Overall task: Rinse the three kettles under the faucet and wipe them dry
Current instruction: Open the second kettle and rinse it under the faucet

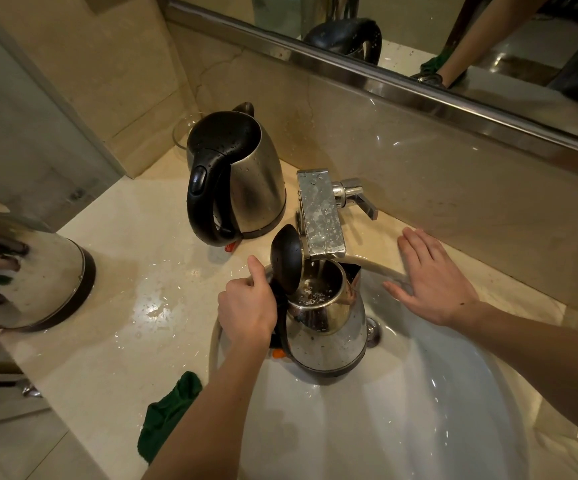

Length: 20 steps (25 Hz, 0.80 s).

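My left hand [247, 310] grips the black handle of a steel kettle [329, 327] held inside the white sink [419, 410]. Its black lid stands open, and water runs from the chrome faucet [320, 216] into its mouth. My right hand [433, 277] lies flat with straight fingers on the sink's rim, right of the faucet. A second steel kettle [242, 174], lid down and wet with drops, stands on the counter behind my left hand. A third steel kettle [28, 275] stands at the left edge of the view. A dark green cloth [168, 414] lies on the counter near the front.
The beige marble counter [135, 271] is wet with puddles left of the sink. The faucet's lever [358, 199] points right, close to the back wall. A mirror [419, 46] runs along the back. A glass bowl [182, 133] sits in the corner behind the second kettle.
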{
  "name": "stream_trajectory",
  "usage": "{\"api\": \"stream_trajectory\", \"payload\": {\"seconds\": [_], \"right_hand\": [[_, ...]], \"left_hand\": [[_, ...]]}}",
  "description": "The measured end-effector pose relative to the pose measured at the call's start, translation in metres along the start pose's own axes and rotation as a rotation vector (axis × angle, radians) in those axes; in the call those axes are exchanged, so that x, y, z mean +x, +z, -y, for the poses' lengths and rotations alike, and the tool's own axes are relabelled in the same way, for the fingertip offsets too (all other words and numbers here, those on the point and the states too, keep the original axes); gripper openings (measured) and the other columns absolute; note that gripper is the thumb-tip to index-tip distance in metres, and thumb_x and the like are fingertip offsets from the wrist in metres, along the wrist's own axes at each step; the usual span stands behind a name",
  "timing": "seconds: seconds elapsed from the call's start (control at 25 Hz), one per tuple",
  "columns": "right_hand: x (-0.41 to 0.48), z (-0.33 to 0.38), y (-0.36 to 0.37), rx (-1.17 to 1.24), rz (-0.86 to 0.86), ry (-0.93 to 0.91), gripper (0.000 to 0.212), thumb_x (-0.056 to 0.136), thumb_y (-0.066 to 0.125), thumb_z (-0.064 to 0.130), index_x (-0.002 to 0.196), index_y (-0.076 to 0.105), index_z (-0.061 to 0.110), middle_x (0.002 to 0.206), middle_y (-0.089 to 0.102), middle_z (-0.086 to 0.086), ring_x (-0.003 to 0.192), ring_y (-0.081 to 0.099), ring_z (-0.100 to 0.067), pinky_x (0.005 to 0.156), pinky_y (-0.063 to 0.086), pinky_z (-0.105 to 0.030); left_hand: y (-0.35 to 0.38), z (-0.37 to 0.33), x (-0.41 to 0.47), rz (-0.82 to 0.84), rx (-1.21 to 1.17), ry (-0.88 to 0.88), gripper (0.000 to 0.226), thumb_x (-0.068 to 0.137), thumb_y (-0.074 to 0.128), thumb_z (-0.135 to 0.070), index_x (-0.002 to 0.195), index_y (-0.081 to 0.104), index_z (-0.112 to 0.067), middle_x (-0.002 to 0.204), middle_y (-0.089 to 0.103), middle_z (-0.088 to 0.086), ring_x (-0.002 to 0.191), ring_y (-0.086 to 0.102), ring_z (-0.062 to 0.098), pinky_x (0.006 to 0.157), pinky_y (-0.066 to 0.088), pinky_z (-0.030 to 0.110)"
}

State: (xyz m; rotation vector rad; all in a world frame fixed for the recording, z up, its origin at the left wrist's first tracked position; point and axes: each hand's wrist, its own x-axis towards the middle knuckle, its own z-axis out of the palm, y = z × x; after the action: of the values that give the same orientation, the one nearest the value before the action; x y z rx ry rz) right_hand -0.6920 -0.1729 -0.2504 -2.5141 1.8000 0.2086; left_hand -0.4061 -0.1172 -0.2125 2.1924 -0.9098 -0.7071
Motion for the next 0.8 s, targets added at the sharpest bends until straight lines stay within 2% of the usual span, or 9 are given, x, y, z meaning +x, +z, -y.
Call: {"api": "stream_trajectory", "payload": {"seconds": [0.48,0.8], "right_hand": [[0.0,-0.0012,0.0018,-0.01,-0.006,-0.004,0.093,0.091,0.012,0.072,0.149,0.028,0.001,0.157,0.026,-0.019,0.147,0.017,-0.033,0.12,0.019,-0.047],[0.0004,-0.0007,0.0008,-0.003,0.001,-0.004,0.094,0.092,0.01,0.072,0.148,0.03,0.0,0.156,0.028,-0.02,0.146,0.02,-0.034,0.119,0.022,-0.049]], "left_hand": [[0.0017,-0.0008,0.0009,0.0,0.004,0.001,0.067,0.099,0.028,-0.056,0.052,0.044,-0.011,0.053,0.047,0.006,0.054,0.051,0.022,0.061,0.048,0.039],[0.0018,-0.0022,0.0016,0.006,0.013,-0.003,0.067,0.099,0.027,-0.056,0.052,0.043,-0.011,0.053,0.046,0.006,0.053,0.049,0.02,0.061,0.047,0.038]]}}
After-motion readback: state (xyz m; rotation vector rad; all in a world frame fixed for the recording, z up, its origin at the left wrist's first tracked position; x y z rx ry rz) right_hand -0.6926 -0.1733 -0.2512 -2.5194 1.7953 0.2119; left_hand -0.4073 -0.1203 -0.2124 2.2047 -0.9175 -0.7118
